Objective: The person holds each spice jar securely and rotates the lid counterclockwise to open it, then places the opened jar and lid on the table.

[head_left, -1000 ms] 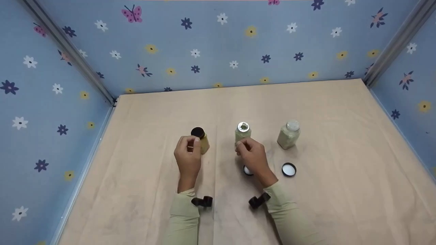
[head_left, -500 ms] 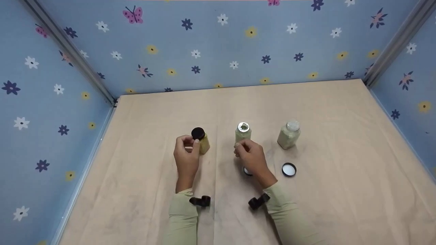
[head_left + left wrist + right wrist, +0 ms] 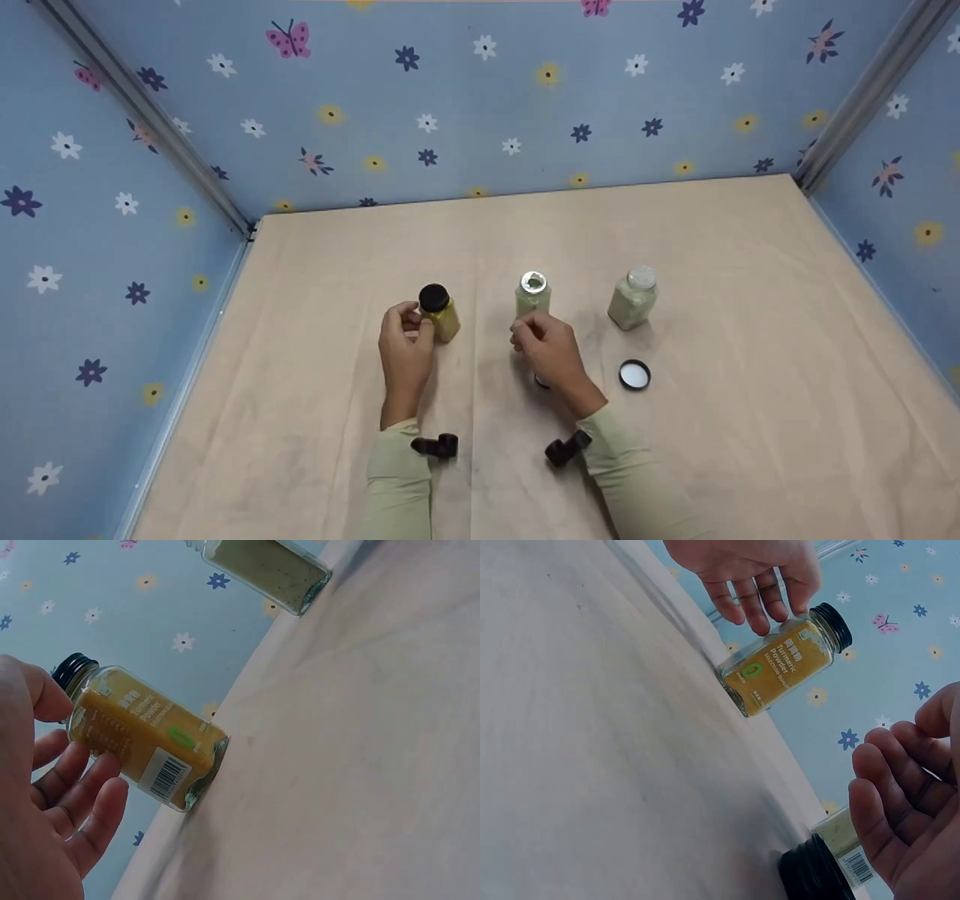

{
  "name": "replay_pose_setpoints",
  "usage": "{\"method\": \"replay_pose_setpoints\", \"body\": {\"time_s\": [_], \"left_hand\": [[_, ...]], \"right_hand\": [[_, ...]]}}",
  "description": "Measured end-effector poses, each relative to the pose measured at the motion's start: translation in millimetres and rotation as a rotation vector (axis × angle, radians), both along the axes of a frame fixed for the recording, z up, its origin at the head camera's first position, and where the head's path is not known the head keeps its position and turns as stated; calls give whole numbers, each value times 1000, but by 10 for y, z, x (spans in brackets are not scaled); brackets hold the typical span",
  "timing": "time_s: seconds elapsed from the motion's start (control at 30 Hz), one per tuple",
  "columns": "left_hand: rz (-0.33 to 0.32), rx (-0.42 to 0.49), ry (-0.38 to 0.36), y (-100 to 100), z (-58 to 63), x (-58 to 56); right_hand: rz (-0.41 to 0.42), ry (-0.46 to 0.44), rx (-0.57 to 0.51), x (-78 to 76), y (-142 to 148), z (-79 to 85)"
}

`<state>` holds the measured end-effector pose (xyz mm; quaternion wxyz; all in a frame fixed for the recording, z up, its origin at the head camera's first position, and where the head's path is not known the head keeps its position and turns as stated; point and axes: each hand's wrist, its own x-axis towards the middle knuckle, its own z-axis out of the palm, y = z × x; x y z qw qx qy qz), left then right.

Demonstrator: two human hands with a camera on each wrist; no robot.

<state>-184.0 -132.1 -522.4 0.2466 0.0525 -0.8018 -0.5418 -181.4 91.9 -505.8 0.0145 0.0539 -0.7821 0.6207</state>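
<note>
My left hand point(image 3: 405, 352) is beside a jar of turmeric powder point(image 3: 442, 322), which stands upright with its black lid on. In the left wrist view the loosely bent fingers point(image 3: 97, 829) overlap the jar's side, and the thumb tip is near its neck; firm contact cannot be told. My right hand point(image 3: 553, 352) hovers with loosely curled fingers and nothing visible in them. Just beyond it stands an uncapped jar of pale green powder point(image 3: 532, 300), its silvery seal torn at the mouth. A black lid point(image 3: 814, 870) lies below that hand, mostly hidden in the head view.
To the right stands another uncapped jar of pale green powder point(image 3: 632, 304) with a whitish top. An upturned black lid with white lining point(image 3: 635, 375) lies in front of it. A beige cloth point(image 3: 712, 457) covers the table; flowered blue panels point(image 3: 465, 97) enclose its back and sides.
My left hand has shifted slightly left and nearer me, its thumb and fingers spreading apart, so more of the turmeric jar shows. The right hand has barely moved, and the jars stay put.
</note>
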Motion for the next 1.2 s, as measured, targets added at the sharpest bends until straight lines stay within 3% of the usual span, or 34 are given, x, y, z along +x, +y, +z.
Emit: {"method": "replay_pose_setpoints", "body": {"time_s": [0.2,0.33,0.8,1.0,1.2], "left_hand": [[-49,-44,-104,3,-3,-46],[-35,-51,-157,-47,16,-34],[-109,-33,-213,-148,-18,-39],[-126,-88,-233,-167,-43,-21],[-197,-92,-240,-219,-53,-25]], "right_hand": [[-26,16,-7,1,-28,19],[33,15,-2,-23,-122,27],[110,53,18,-185,-516,56],[120,45,52,-250,-555,42],[106,50,60,-323,-539,-8]]}}
